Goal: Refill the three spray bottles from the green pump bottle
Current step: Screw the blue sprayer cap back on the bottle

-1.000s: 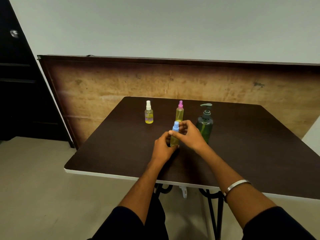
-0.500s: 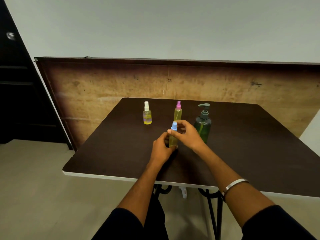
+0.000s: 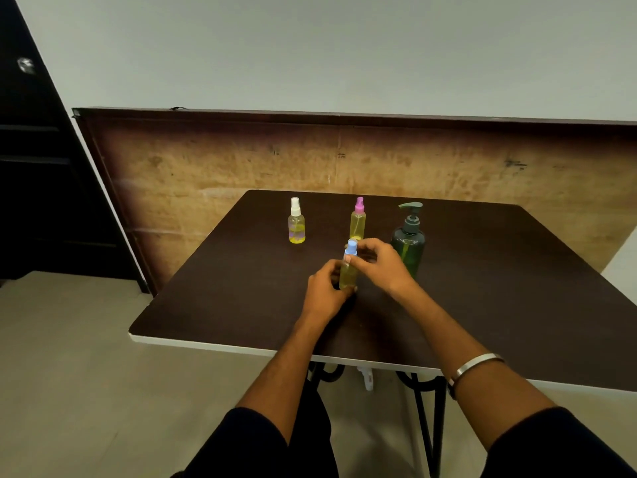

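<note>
A small blue-capped spray bottle (image 3: 348, 272) with yellow liquid stands mid-table. My left hand (image 3: 325, 294) grips its body low down. My right hand (image 3: 381, 265) pinches its blue cap (image 3: 351, 247) from the right. Behind it stands a taller pink-capped spray bottle (image 3: 357, 222) of yellow liquid. A white-capped spray bottle (image 3: 296, 224), holding a little yellow liquid, is farther left. The dark green pump bottle (image 3: 409, 241) stands upright just right of my right hand, partly hidden by it.
The dark brown table (image 3: 499, 288) has a white front edge and black metal legs. A brown wooden board (image 3: 241, 160) leans on the wall behind it. A dark cabinet (image 3: 38, 167) stands at the left. Grey floor lies around.
Both hands stay on the blue-capped bottle. My right fingers have shifted slightly on the cap; whether it turned I cannot tell. The camera view has shifted a little.
</note>
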